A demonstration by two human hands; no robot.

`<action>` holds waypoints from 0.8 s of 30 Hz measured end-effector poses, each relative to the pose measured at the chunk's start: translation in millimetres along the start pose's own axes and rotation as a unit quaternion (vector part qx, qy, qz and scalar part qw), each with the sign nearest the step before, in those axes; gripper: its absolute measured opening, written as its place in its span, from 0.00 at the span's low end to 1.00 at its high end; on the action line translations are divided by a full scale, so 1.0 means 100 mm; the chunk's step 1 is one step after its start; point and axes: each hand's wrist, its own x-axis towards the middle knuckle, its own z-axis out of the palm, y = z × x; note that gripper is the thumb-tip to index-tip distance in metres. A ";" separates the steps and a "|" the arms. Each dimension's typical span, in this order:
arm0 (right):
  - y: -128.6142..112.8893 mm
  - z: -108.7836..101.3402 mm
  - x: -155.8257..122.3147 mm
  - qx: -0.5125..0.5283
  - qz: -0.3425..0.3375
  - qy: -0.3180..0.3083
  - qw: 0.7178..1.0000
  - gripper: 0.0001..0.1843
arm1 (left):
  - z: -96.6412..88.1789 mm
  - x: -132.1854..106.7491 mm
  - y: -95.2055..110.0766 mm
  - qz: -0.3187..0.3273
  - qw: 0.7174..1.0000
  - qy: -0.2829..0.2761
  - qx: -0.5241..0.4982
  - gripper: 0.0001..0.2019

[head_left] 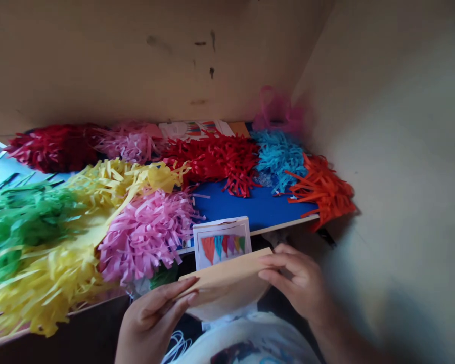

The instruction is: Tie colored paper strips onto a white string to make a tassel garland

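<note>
My left hand (155,313) and my right hand (298,280) pinch the two ends of a flat tan piece of paper (227,275) that looks like a folded sheet or an envelope. It is held level in front of my body, its near side hanging down. Thumbs and fingers press on it from both sides. Just beyond it stands a white printed card (222,227) with a picture of coloured tassels. The tan paper hides the card's lower part, so I cannot tell whether the two touch.
On the blue table (246,205) lie heaps of shredded paper fringe: pink (147,232), yellow (49,283), green (23,217), red (216,156), light blue (280,156) and orange (324,189). More printed sheets (193,129) lie at the back. Walls enclose the back and right.
</note>
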 end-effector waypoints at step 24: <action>0.16 0.03 -0.06 0.162 0.153 -0.165 0.961 0.03 | 0.30 -0.06 -0.09 0.001 0.999 -0.017 -0.037 0.06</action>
